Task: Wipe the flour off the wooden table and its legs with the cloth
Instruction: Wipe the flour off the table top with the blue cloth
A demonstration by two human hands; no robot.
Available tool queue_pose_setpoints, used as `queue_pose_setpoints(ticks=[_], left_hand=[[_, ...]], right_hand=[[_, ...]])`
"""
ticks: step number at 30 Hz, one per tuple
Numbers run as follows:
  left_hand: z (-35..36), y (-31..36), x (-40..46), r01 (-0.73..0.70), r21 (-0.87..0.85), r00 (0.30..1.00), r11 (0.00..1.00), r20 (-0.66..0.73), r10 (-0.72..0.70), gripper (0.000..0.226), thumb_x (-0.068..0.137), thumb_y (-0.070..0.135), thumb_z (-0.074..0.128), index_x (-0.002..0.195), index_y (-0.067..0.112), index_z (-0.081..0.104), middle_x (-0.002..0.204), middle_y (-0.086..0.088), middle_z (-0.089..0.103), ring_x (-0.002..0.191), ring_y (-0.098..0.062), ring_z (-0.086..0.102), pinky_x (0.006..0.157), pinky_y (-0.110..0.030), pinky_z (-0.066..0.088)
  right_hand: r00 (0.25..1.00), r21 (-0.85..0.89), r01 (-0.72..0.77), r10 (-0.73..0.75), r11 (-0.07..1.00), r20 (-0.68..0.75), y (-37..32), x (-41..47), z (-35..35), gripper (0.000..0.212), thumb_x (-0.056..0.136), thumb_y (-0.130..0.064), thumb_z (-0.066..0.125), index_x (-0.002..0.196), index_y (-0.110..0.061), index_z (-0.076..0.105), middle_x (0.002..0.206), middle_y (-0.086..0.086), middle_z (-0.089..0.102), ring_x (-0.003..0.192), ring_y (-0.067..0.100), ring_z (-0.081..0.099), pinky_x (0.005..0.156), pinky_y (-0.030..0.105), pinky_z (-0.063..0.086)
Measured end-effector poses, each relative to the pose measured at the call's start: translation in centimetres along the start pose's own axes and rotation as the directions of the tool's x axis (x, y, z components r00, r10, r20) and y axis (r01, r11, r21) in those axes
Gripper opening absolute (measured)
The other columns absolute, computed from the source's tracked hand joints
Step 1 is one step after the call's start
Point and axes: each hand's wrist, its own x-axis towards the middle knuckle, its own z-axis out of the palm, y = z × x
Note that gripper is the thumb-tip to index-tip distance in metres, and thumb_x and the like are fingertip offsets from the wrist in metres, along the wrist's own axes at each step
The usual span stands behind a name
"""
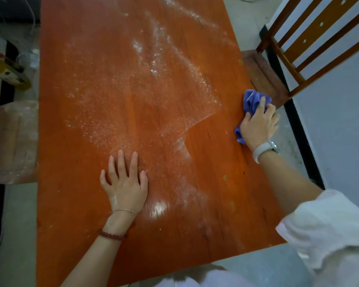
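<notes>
1. The right hand (258, 127) grips a bunched purple cloth (252, 104), fingers curled round it, and presses it onto the wooden surface (75, 59) at its right edge, just beside the seat of a wooden chair (311, 44).
2. The relation that matters: the flour (116, 96) lies to the left of that grip and away from the person. Its nearest margin is a sharp, stepped line a little left of the cloth; right of that line the wood looks clean.
3. The dusted patch runs long, from just ahead of the left hand up toward the far right corner, where a thin streak (187, 11) trails off. A wipe from the cloth's place would likely have to travel leftward across that long axis.
4. The right hand is the nearer one to the flour's right margin and the only one with the cloth. The left hand (124, 183) lies flat, fingers straight and spread, palm down on the surface at the near end of the dusting, holding nothing; it seems to brace the body.
5. A pale smear (159, 208) sits just right of the left wrist.
6. Hidden or unclear: none of the table's legs show, so their flour cannot be judged. The far edge of the surface is cut off at the top, and the cloth's underside is hidden. The items on the floor at left are too blurred to name.
</notes>
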Motion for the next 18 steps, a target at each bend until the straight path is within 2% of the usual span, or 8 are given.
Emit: queue_pose_setpoints(ticks=[2,4,6,8,9,12,15,18], left_hand=[[0.0,-0.1,0.0,0.008,-0.008,1.0,1.0,0.007,-0.008,0.055,0.085,0.042,0.026,0.136,0.025,0.038,0.147,-0.012,0.032,0.135,-0.03,0.02,0.104,-0.056,0.018],[-0.6,-0.3,0.3,0.012,-0.042,0.999,0.999,0.031,-0.01,0.055,0.084,0.043,0.027,0.135,0.027,0.04,0.147,-0.009,0.034,0.135,-0.028,0.021,0.104,-0.054,0.018],[-1.6,-0.8,0.6,0.023,-0.143,0.999,0.989,0.03,-0.019,0.056,0.082,0.042,0.026,0.131,0.025,0.046,0.144,-0.007,0.039,0.133,-0.028,0.027,0.103,-0.052,0.02],[-2.9,-1.7,1.0,0.054,-0.27,0.998,0.961,-0.001,-0.056,0.056,0.082,0.04,0.027,0.129,0.02,0.05,0.141,-0.008,0.043,0.131,-0.03,0.033,0.102,-0.052,0.023],[-3.5,-2.3,1.2,0.068,-0.297,0.997,0.953,-0.018,-0.077,0.055,0.083,0.038,0.029,0.129,0.019,0.049,0.141,-0.009,0.043,0.131,-0.03,0.032,0.103,-0.052,0.023],[-3.8,-4.5,2.1,0.116,-0.21,0.992,0.971,-0.032,-0.126,0.053,0.084,0.036,0.034,0.133,0.02,0.044,0.146,-0.012,0.032,0.137,-0.032,0.021,0.107,-0.055,0.016],[-3.0,-6.3,3.1,0.238,-0.111,0.971,0.965,0.048,-0.234,0.056,0.087,0.044,0.033,0.14,0.024,0.03,0.152,-0.012,0.017,0.14,-0.031,0.007,0.11,-0.057,0.006],[-2.3,-7.0,3.5,0.272,-0.087,0.961,0.958,0.073,-0.267,0.059,0.086,0.05,0.032,0.14,0.028,0.026,0.153,-0.009,0.014,0.141,-0.03,0.004,0.111,-0.057,0.002]], right_hand=[[0.998,0.019,0.06,-0.06,0.998,0.006,-2.4,0.3,0.8,0.058,0.087,-0.021,0.049,0.141,-0.013,0.029,0.135,0.016,0.039,0.114,0.039,0.039,0.092,0.047,0.033],[0.936,0.051,0.349,-0.351,0.936,0.029,-5.3,-2.6,1.9,0.057,0.081,-0.021,0.051,0.135,-0.011,0.038,0.124,0.019,0.048,0.102,0.04,0.047,0.083,0.047,0.039],[0.729,0.196,0.66,-0.681,0.725,0.064,-7.7,-8.3,2.7,0.058,0.073,-0.023,0.049,0.129,-0.009,0.048,0.113,0.019,0.056,0.09,0.04,0.053,0.073,0.046,0.047],[0.504,0.367,0.778,-0.855,0.51,0.122,-8.4,-12.3,2.4,0.058,0.072,-0.024,0.044,0.128,-0.01,0.049,0.11,0.016,0.058,0.088,0.037,0.054,0.071,0.044,0.048],[0.466,0.419,0.778,-0.877,0.469,0.116,-8.3,-12.4,2.0,0.059,0.071,-0.023,0.043,0.129,-0.011,0.049,0.111,0.015,0.058,0.09,0.036,0.053,0.073,0.043,0.047],[0.705,0.353,0.679,-0.706,0.643,-0.069,-7.0,-6.9,1.6,0.058,0.072,-0.021,0.044,0.128,-0.008,0.048,0.114,0.02,0.057,0.096,0.038,0.052,0.081,0.047,0.045],[0.967,0.215,0.252,-0.234,0.944,-0.103,-5.7,0.7,1.1,0.054,0.082,-0.023,0.044,0.135,-0.013,0.04,0.128,0.018,0.046,0.112,0.039,0.043,0.092,0.045,0.034],[0.99,0.146,-0.137,0.138,0.98,0.005,-6.7,3.5,1.6,0.057,0.088,-0.025,0.044,0.142,-0.018,0.027,0.14,0.012,0.033,0.122,0.036,0.034,0.097,0.046,0.03]])
